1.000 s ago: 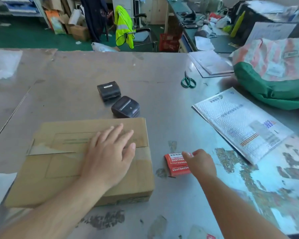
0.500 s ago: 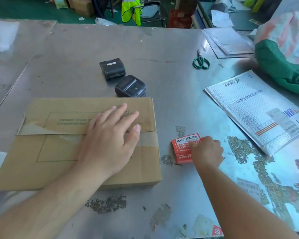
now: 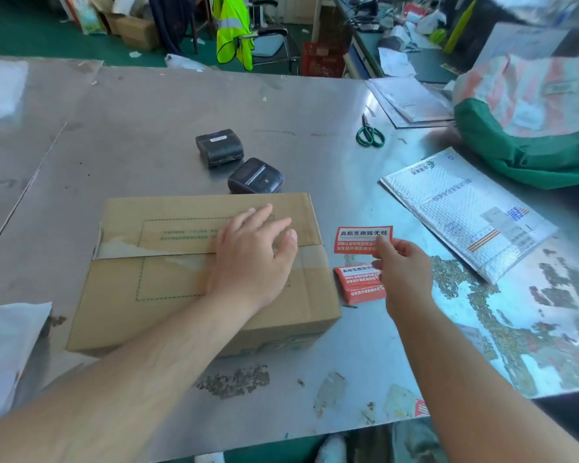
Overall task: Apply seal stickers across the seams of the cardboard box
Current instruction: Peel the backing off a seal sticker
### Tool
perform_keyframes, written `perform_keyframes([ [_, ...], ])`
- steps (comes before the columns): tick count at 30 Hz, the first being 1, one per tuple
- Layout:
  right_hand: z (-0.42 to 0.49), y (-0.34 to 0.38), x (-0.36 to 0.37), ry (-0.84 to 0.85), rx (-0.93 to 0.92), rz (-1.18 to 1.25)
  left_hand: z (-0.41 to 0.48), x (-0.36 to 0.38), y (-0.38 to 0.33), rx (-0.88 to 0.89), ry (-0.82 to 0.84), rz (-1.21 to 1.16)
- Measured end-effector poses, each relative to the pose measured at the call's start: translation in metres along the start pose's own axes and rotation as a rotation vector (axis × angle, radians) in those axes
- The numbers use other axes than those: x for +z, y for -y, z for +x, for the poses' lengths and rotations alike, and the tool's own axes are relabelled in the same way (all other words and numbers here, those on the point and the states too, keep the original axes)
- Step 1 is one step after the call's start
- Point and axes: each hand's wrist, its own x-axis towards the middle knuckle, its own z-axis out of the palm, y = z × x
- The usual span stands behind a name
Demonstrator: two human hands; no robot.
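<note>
A flat brown cardboard box [image 3: 168,295] lies on the metal table, its top seam running left to right under clear tape. My left hand [image 3: 251,255] rests flat on the box top over the seam, fingers spread. My right hand [image 3: 401,265] pinches a red seal sticker [image 3: 360,238] by its right edge, held just above the table to the right of the box. Below it a stack of red stickers [image 3: 360,285] lies on the table beside the box's right side.
Two black label printers [image 3: 219,147] [image 3: 256,177] sit just behind the box. Green-handled scissors [image 3: 370,133] lie farther back right. A white bubble mailer [image 3: 465,212] and a green-and-striped sack [image 3: 532,128] fill the right side. White plastic [image 3: 4,345] lies at the near left.
My right hand has lifted one red sticker off the stack and raised it beside the box. My left hand stays flat on the box top.
</note>
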Motion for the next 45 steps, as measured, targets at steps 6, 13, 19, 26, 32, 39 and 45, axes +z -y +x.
perform_keyframes([
  [6,-0.037,0.058,0.0,0.144,-0.065,0.365,-0.005,-0.019,0.004,-0.116,-0.073,-0.472],
  [13,-0.073,0.081,0.01,0.506,-0.04,0.38,-0.014,-0.031,-0.008,-0.134,-0.067,-0.644],
  [19,-0.079,0.077,0.0,0.611,-0.126,0.122,-0.036,-0.048,-0.021,-0.197,-0.08,-0.646],
  [26,-0.094,0.067,-0.004,0.656,-0.236,-0.062,-0.068,-0.053,-0.022,-0.348,-0.2,-0.665],
  [32,-0.103,0.067,0.005,0.544,-0.378,-0.218,-0.078,-0.061,-0.015,-0.405,-0.24,-0.582],
  [39,-0.115,0.075,0.018,0.472,-0.435,-0.311,-0.077,-0.071,-0.003,-0.456,-0.164,-0.806],
  [45,-0.133,0.084,0.033,0.449,-0.432,-0.317,-0.069,-0.086,0.007,-0.479,-0.023,-1.192],
])
